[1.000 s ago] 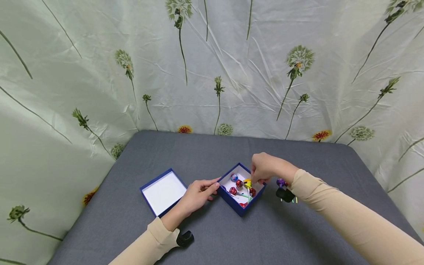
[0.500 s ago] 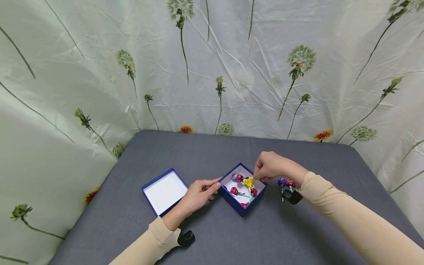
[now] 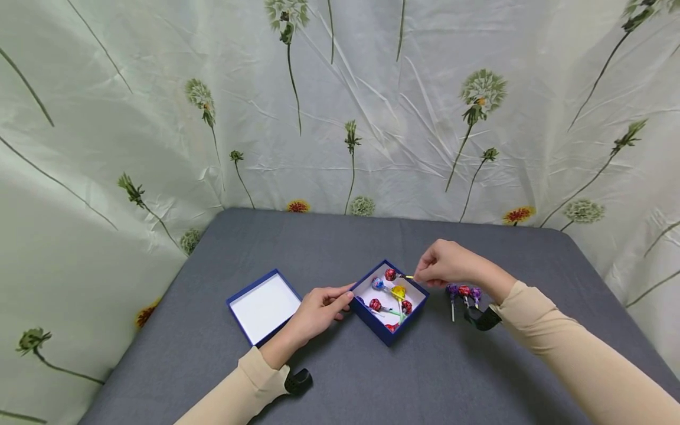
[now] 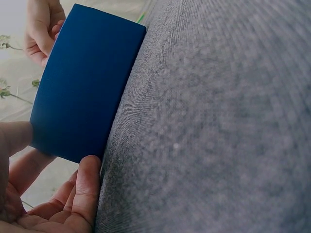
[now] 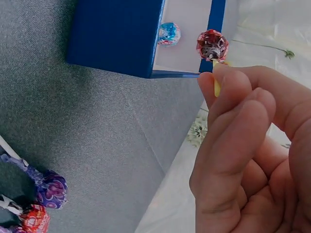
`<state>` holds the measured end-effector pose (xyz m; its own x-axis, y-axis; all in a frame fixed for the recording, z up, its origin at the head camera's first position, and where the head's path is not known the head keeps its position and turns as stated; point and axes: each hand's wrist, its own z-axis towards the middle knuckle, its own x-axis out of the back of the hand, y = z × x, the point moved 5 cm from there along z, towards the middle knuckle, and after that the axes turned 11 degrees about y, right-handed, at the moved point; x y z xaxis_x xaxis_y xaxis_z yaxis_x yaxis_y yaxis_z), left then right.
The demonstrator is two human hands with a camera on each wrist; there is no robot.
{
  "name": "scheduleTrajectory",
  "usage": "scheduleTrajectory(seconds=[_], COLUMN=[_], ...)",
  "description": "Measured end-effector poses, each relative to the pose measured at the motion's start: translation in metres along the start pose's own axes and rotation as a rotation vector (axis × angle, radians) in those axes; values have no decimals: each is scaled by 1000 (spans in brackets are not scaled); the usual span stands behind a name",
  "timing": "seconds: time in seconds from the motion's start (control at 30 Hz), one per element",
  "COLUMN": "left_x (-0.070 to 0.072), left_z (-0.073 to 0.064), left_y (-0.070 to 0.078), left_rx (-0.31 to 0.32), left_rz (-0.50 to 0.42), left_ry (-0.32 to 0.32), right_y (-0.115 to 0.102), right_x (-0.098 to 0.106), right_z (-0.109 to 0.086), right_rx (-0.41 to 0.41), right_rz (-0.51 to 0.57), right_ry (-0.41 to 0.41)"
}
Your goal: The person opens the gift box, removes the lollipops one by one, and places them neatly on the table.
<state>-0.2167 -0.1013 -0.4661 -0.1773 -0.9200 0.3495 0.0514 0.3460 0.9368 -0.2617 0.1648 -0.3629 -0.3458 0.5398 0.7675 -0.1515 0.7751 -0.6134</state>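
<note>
A blue box (image 3: 374,326) with a white inside stands on the table and holds several wrapped lollipops, among them a yellow one (image 3: 398,291) and a blue one (image 3: 378,283). My left hand (image 3: 319,313) grips its left corner, thumb at the rim and fingers along the outer wall. Over the box's back right edge, my right hand (image 3: 446,264) pinches a red lollipop (image 5: 212,45) by its yellow stick, its head raised above the box. To the right of the box, purple and red lollipops (image 3: 464,291) lie side by side, heads away from me.
Left of the box lies its blue-edged lid (image 3: 264,307), white inside up, close by my left forearm. The grey table (image 3: 340,378) backs onto a flower-printed curtain (image 3: 329,106). A black wrist camera (image 3: 482,319) hangs near the lollipops at the right.
My right hand has moved right and up, drawing the red lollipop from the middle of the box to its back edge. My left hand stays at the corner.
</note>
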Motion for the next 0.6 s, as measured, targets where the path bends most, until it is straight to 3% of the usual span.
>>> scheduleTrajectory(seconds=[0.6], left_x=[-1], left_z=[0], left_y=[0], left_rx=[8], left_rz=[8], left_ry=[4], right_y=[21], right_x=[2], right_z=[-12], right_rx=[-16], right_rz=[93], right_ry=[49])
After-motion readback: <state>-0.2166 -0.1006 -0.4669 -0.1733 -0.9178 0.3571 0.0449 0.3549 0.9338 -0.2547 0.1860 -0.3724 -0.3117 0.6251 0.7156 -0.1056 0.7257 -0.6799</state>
